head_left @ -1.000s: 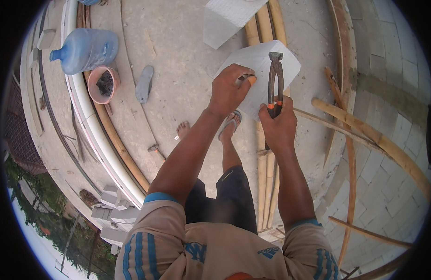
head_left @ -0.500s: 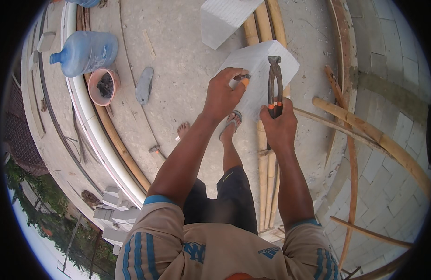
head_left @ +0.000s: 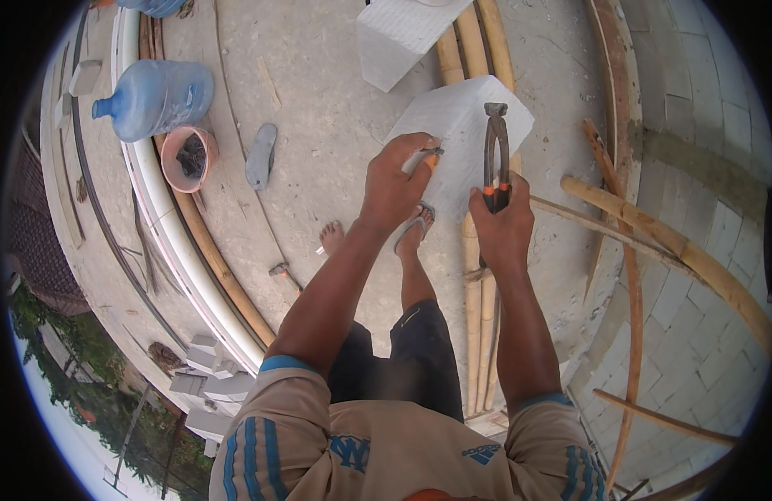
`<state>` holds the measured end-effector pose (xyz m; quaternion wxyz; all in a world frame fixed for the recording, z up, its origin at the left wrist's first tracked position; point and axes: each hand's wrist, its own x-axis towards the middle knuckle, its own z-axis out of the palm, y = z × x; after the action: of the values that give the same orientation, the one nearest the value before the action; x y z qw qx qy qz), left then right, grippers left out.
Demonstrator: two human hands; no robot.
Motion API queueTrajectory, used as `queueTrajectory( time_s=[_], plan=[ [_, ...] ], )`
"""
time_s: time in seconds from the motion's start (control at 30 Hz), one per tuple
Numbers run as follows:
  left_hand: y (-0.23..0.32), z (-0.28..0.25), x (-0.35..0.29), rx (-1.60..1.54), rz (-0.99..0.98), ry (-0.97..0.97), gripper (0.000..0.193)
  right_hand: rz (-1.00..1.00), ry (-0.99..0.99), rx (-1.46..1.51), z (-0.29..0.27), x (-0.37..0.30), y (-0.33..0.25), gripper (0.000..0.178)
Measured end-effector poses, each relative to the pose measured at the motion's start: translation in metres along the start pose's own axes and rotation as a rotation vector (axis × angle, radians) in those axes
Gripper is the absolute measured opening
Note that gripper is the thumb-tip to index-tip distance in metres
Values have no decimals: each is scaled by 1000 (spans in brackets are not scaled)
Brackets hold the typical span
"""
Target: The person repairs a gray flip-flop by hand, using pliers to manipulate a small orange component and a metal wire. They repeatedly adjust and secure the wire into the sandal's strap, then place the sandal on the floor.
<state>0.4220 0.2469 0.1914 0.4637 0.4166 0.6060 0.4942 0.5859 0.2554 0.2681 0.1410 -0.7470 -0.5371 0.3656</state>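
My right hand (head_left: 505,224) grips a pair of end-cutting pincers (head_left: 496,142) by their black and orange handles, jaws pointing away from me. The two dark metal arms of the pincers meet at the jaws. Closed fingers of my left hand (head_left: 390,185) hold a small object with an orange part and a dark metal part (head_left: 434,157); most of it is hidden, so its kind is unclear. Beneath and beyond both hands stands a pale concrete block (head_left: 453,104), apparently lying across bamboo poles.
Another pale block (head_left: 394,42) lies farther off. To the left are a blue water jug (head_left: 165,98), a pink bucket (head_left: 170,167), a grey sandal (head_left: 261,156), a hammer (head_left: 280,270) and a white pipe (head_left: 156,196). Bamboo poles (head_left: 653,221) lean by the block wall (head_left: 687,334) at right.
My left hand has shifted slightly left and down, keeping its small object. My right hand still holds the pincers, almost in place. The view has moved a little.
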Motion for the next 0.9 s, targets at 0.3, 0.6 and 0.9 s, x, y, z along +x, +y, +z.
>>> queueTrajectory(
  time_s=[0.3,0.6,0.9],
  plan=[
    [25,-23,-11,-565,-327,21,29,-34,-10,-149,-2,3,-1,55],
    [39,-75,-47,-1207,-310,-103,17,-382,139,-469,7,28,-25,54],
    [151,-137,-127,270,-323,-70,29,-700,-621,-122,-2,-97,-127,19]
  ],
)
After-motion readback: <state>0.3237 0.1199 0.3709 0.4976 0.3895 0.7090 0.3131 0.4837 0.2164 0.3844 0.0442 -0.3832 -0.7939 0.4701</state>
